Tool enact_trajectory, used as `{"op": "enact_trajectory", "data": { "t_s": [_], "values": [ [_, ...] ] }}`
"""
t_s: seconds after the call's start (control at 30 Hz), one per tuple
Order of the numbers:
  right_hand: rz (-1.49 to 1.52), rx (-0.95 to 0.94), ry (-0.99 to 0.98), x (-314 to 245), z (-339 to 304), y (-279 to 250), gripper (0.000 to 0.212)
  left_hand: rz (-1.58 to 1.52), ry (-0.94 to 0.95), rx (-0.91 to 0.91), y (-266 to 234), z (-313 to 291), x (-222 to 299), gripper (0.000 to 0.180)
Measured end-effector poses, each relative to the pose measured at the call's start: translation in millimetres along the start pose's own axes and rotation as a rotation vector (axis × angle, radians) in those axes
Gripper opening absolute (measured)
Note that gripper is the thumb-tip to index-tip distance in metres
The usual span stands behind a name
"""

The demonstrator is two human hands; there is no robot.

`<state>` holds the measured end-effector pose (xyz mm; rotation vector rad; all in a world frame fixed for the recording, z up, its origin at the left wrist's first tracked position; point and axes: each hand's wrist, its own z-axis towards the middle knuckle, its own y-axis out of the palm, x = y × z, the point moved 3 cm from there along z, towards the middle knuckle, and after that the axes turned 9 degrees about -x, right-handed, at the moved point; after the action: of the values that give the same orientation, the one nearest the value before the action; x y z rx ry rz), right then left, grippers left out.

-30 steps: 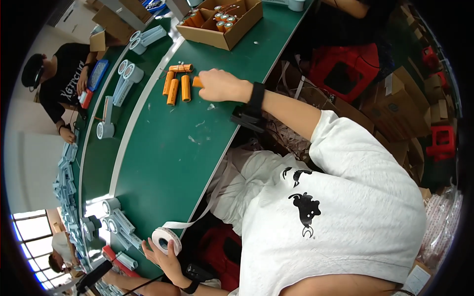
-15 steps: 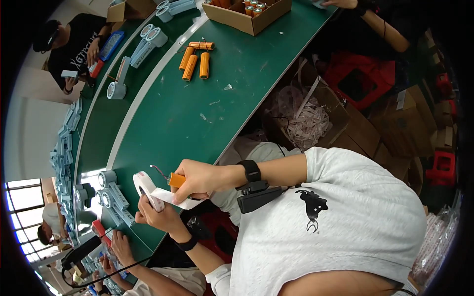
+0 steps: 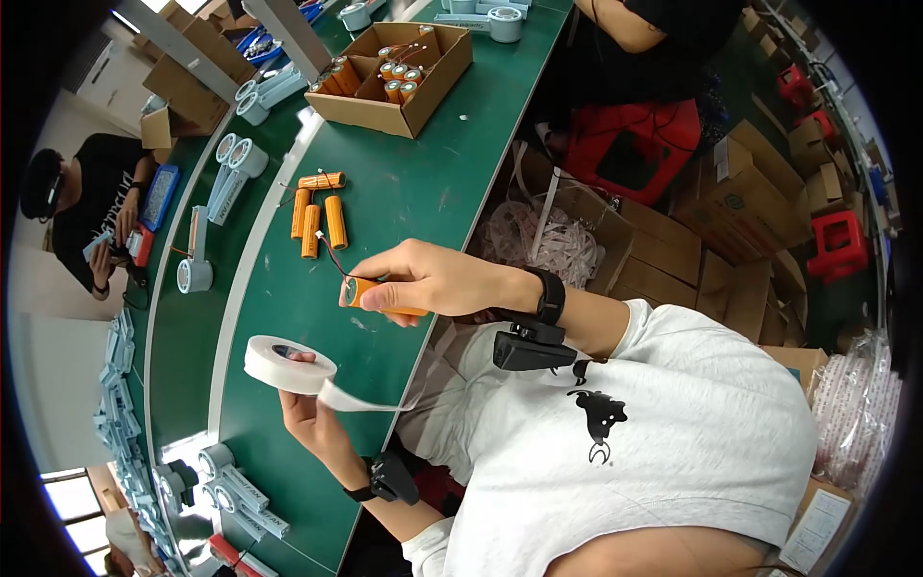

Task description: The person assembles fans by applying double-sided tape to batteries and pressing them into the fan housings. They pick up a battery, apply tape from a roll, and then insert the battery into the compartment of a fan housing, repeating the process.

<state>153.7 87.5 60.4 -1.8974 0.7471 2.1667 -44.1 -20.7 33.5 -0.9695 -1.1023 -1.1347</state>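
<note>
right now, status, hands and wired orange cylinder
Right hand: gripping wired orange cylinder. Left hand: holding round white tape roll. Possible snag: white strip hanging off roll.

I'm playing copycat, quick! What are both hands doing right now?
Left hand: holding a roll of white tape, a finger poking into its middle.
Right hand: closed around an orange cylinder with wires.

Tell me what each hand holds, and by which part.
Left hand: white tape roll, held at its core, fingers in the hole. Right hand: orange cylindrical battery, gripped around its sides.
</note>
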Motion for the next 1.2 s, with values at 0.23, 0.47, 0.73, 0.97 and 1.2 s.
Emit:
{"op": "enact_trajectory", "data": {
  "t_s": [0.23,0.47,0.73,0.97,1.2],
  "values": [
    [-0.597,0.264,-0.472,-19,18,18,0.025,1.072,0.32,0.041,18,-3,8,0.045],
    [-0.983,0.337,-0.49,-12,45,42,0.024,1.424,0.266,-0.084,20,-2,12,0.041],
    [0.095,0.498,-0.275,3,73,22,0.015,1.331,-0.017,0.132,35,-6,17,0.044],
    [0.425,0.785,-0.358,50,115,25,0.011,1.393,0.062,-0.197,42,-34,6,0.039],
    [0.359,0.379,-0.686,-44,138,32,0.016,1.356,-0.171,-0.182,-28,-34,-2,0.03]
  ]
}}
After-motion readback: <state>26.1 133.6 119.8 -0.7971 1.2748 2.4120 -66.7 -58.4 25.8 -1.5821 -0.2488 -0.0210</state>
